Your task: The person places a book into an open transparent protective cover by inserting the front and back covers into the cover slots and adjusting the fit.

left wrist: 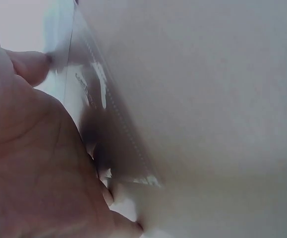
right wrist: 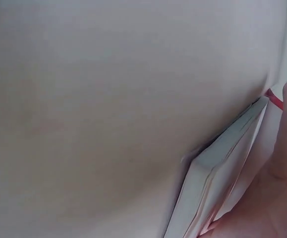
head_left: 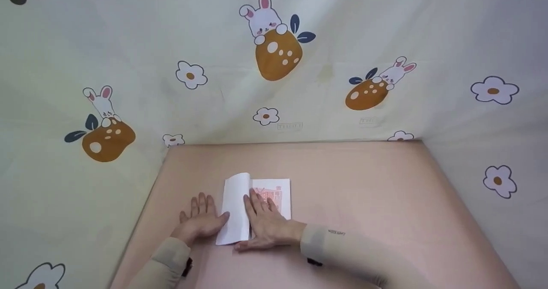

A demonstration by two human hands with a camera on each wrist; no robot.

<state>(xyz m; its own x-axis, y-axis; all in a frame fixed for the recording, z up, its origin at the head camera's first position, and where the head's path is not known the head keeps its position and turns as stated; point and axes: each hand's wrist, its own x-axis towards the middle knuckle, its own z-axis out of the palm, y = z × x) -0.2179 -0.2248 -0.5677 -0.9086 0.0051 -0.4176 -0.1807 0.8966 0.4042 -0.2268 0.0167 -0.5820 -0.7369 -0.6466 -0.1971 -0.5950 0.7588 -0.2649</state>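
A book [head_left: 234,205] lies open on the table, its left leaf white and slightly raised, its right page [head_left: 285,190] printed in red. My right hand [head_left: 270,225] rests flat over the right page, fingers straight along the fold, covering part of the print. My left hand [head_left: 200,218] is beside the book's left edge with fingers extended, and its thumb touches the white leaf. In the left wrist view, a clear plastic cover edge [left wrist: 114,111] shows past the left palm [left wrist: 39,158]. The right wrist view shows the book's thick page block [right wrist: 227,141] beside the right hand [right wrist: 274,198].
The pinkish table top [head_left: 368,186] extends around the book. Pale cloth walls [head_left: 334,19] with rabbit, fruit and flower prints enclose it at the back and both sides. A small red strip [right wrist: 275,100] shows at the book's corner in the right wrist view.
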